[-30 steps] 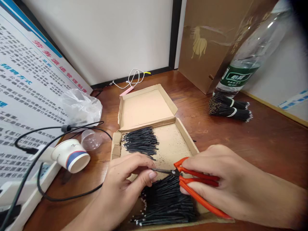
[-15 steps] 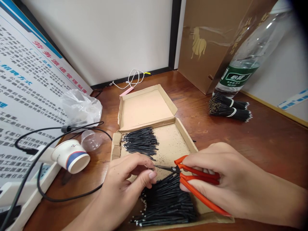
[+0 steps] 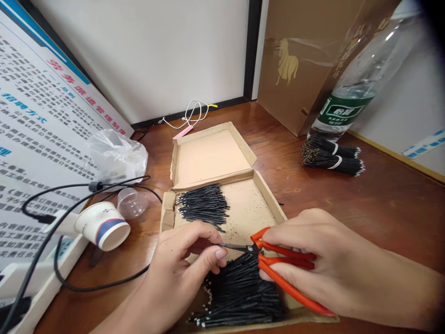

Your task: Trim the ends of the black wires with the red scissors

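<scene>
My right hand [image 3: 313,260] is wrapped round the orange handles of a pair of scissors [image 3: 278,262]. Their dark blades point left and reach the fingertips of my left hand [image 3: 194,264]. Thumb and forefinger of that hand are pinched together; what lies between them is too small and hidden to name. Below both hands, a large pile of short black wires [image 3: 243,297] with pale ends fills the near part of an open cardboard box [image 3: 269,199]. A smaller row of black wires [image 3: 203,204] lies at the box's far left.
Dark crumbs dot the box floor. Two banded bundles of black wires [image 3: 332,157] lie by a water bottle [image 3: 347,102] at right, before a brown carton [image 3: 295,60]. On the left are a paper cup [image 3: 102,225], a clear plastic cup [image 3: 131,203], a plastic bag [image 3: 118,155] and black cables.
The scissors have tilted slightly, their pivot shifting a little down and left, with the blades still at my left fingertips. My left hand has barely moved.
</scene>
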{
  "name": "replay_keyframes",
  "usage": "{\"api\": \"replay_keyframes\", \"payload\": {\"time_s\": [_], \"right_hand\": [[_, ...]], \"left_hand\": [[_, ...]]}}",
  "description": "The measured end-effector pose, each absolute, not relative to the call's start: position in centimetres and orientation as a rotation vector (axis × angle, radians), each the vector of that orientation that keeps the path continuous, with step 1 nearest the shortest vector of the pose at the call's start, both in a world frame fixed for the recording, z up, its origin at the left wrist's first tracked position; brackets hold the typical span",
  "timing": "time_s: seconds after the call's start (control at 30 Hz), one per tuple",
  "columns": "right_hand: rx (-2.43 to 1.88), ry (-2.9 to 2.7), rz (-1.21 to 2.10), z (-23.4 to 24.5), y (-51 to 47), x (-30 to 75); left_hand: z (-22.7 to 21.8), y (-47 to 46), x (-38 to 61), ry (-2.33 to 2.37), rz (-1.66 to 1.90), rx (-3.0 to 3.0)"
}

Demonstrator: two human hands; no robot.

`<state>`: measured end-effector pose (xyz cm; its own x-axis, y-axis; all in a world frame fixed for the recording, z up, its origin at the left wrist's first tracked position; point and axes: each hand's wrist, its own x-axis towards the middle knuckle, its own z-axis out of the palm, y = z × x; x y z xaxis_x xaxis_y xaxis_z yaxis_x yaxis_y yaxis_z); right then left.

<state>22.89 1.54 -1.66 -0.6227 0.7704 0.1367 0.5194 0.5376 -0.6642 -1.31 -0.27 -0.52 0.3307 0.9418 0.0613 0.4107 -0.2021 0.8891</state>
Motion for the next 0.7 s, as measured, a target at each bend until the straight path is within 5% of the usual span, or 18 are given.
{"api": "replay_keyframes", "payload": {"time_s": [0.5, 0.7], "right_hand": [[-0.929, -2.356, 0.668, -1.5, 2.2, 22.6], [-0.959, -2.328, 0.628, -1.4, 2.7, 22.7]], "left_hand": [[-0.6, -0.3, -1.5, 1.217, 0.781, 1.756], [-0.5, 0.5, -1.7, 1.28, 0.662, 2.269]]}}
